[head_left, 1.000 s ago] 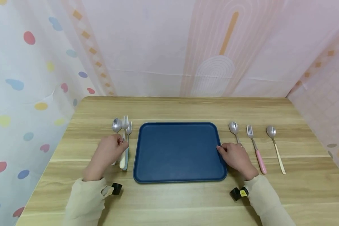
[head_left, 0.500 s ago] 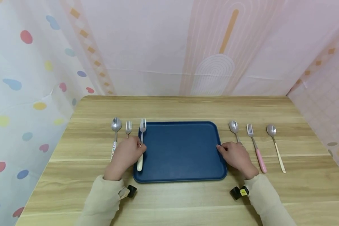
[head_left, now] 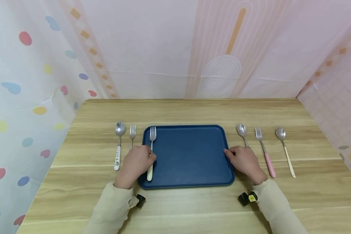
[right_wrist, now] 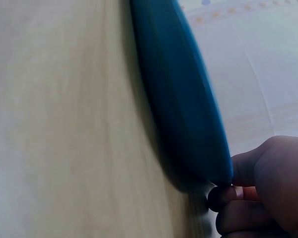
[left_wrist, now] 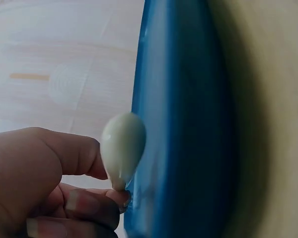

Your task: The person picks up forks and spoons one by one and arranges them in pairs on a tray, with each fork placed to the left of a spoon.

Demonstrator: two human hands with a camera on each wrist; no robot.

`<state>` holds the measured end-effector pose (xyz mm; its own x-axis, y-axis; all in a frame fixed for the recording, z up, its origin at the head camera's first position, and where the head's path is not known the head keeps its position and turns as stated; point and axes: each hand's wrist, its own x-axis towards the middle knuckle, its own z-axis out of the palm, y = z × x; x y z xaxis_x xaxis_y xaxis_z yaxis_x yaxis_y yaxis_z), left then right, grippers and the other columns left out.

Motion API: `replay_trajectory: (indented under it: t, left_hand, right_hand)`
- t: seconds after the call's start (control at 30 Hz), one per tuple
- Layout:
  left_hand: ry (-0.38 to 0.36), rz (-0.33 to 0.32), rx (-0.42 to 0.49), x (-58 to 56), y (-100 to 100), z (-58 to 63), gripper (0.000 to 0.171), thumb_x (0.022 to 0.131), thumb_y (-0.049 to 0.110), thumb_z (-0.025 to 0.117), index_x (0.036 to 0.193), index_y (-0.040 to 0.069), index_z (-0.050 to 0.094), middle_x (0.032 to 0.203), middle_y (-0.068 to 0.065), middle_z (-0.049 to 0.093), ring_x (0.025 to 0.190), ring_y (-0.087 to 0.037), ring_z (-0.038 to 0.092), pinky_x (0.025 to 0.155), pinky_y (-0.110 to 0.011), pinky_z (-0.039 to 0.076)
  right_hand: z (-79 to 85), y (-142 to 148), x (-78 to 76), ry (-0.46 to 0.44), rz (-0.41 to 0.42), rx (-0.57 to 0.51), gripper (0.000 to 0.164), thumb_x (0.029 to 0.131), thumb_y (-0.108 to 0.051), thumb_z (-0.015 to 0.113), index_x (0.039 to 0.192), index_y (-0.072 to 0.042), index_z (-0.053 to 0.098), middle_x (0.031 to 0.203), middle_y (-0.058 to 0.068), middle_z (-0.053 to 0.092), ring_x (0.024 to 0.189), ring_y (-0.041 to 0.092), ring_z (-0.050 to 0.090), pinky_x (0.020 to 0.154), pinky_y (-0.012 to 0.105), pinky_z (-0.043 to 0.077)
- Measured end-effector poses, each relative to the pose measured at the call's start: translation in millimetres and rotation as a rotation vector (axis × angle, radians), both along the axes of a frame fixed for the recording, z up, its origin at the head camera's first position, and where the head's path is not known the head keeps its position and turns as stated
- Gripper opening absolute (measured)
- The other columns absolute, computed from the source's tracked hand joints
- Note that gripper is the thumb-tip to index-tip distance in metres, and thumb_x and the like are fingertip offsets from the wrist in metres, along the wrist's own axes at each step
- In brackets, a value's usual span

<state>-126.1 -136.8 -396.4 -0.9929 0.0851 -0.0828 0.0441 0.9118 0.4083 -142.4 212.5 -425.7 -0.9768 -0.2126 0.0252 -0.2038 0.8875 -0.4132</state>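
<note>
1. Pinching the cream-handled fork [head_left: 150, 174] between thumb and curled fingers, the left hand [head_left: 136, 161] is just over the tray's left edge. The smooth handle, rounded at its end, emerges below the fingers toward the tray's near left corner; the shiny metal tines point toward the far left corner. Whether the fork touches the tray is unclear.
2. The dark blue tray [head_left: 190, 156] is a smooth rectangle with rounded corners and a raised rim, flat on the wood-grained table [head_left: 178, 110].
3. The right hand [head_left: 245, 161] grips the tray's right rim, near its middle, between thumb and fingers.
4. Toward the table's left edge lie a white-handled spoon [head_left: 117, 157] and a smaller fork [head_left: 133, 132], partly hidden by the left hand.
5. Toward the table's right edge lie a metal spoon [head_left: 241, 130], partly covered by the right hand, a pink-handled fork [head_left: 269, 165] and a slender cream-handled spoon [head_left: 280, 134].
</note>
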Motion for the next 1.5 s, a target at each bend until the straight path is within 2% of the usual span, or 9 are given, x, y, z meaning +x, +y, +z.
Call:
replay_trajectory:
  t: [0.13, 0.3, 0.53, 0.93, 1.2, 1.5]
  left_hand:
    - [-0.011, 0.007, -0.037, -0.4, 2.1, -2.7, 0.03, 0.082, 0.016, 0.051, 0.053, 0.012, 0.043, 0.049, 0.002, 0.033, 0.041, -0.015, 0.039, 0.036, -0.026, 0.028]
    - [-0.019, 0.008, -0.075, -0.2, 3.6, -4.7, 0.027, 0.082, 0.018, 0.052, 0.057, 0.011, 0.05, 0.051, -0.002, 0.042, 0.042, -0.018, 0.044, 0.036, -0.028, 0.032]
    - [-0.008, 0.017, -0.108, 0.9, 4.7, -6.0, 0.026, 0.082, 0.019, 0.053, 0.058, 0.01, 0.051, 0.052, -0.005, 0.047, 0.042, -0.019, 0.045, 0.036, -0.03, 0.035]
    - [0.0, 0.032, -0.103, 2.5, 5.9, -4.3, 0.029, 0.082, 0.017, 0.053, 0.053, 0.01, 0.049, 0.051, -0.005, 0.044, 0.042, -0.02, 0.044, 0.035, -0.03, 0.035]
    - [-0.023, 0.046, -0.097, 2.0, 7.7, -1.8, 0.034, 0.086, 0.024, 0.058, 0.056, 0.009, 0.051, 0.053, -0.008, 0.049, 0.043, -0.02, 0.046, 0.037, -0.031, 0.038]
    - [-0.039, 0.068, -0.064, 4.0, 7.9, -0.3, 0.042, 0.085, 0.027, 0.062, 0.049, 0.01, 0.049, 0.046, -0.001, 0.04, 0.039, -0.017, 0.045, 0.034, -0.027, 0.035]
  right_hand:
    - [1.4, 0.6, 0.8, -0.009, -0.004, -0.001, 0.046, 0.093, -0.029, 0.051, 0.05, -0.016, 0.04, 0.045, -0.003, 0.037, 0.041, 0.015, 0.036, 0.04, 0.027, 0.027]
    - [1.4, 1.2, 2.3, -0.01, -0.005, 0.003, 0.046, 0.093, -0.028, 0.051, 0.05, -0.016, 0.04, 0.045, -0.003, 0.037, 0.041, 0.015, 0.035, 0.041, 0.028, 0.027]
    - [1.1, 1.8, 2.6, -0.014, -0.008, 0.004, 0.046, 0.094, -0.029, 0.051, 0.051, -0.016, 0.04, 0.045, -0.003, 0.037, 0.041, 0.015, 0.036, 0.04, 0.027, 0.027]
    - [3.1, 0.9, 1.4, -0.012, -0.003, -0.014, 0.046, 0.094, -0.029, 0.051, 0.051, -0.016, 0.04, 0.044, -0.003, 0.036, 0.04, 0.014, 0.035, 0.04, 0.027, 0.026]
    - [3.3, -0.1, 0.7, -0.011, -0.004, -0.005, 0.046, 0.093, -0.028, 0.052, 0.051, -0.016, 0.04, 0.045, -0.003, 0.036, 0.04, 0.015, 0.035, 0.04, 0.027, 0.026]
    - [3.2, -0.7, 0.8, -0.018, -0.001, 0.001, 0.045, 0.093, -0.029, 0.052, 0.051, -0.016, 0.04, 0.045, -0.003, 0.036, 0.04, 0.015, 0.035, 0.039, 0.026, 0.026]
